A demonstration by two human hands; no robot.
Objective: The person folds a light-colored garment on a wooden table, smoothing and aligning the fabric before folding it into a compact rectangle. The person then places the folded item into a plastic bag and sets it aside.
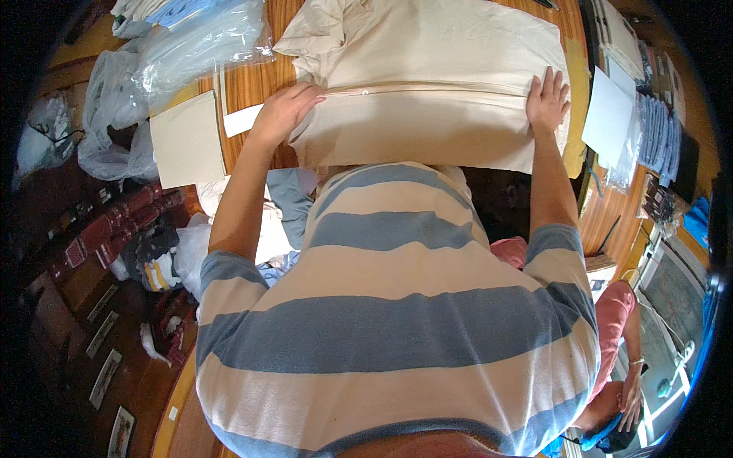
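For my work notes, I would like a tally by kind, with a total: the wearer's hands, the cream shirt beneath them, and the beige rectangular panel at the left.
Left hand and right hand: 2
Cream shirt: 1
Beige panel: 1
Total: 4

A wood-grain table (250, 85) stands near brown floor (146, 385), with brighter light at right

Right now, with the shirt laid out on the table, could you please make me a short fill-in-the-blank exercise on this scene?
1. The number of the person's hands touching the shirt is ____.
2. Beside the left hand lies a strip whose colour is ____.
3. The right hand rests on the shirt with its palm facing ____.

Missing words: two; white; down.
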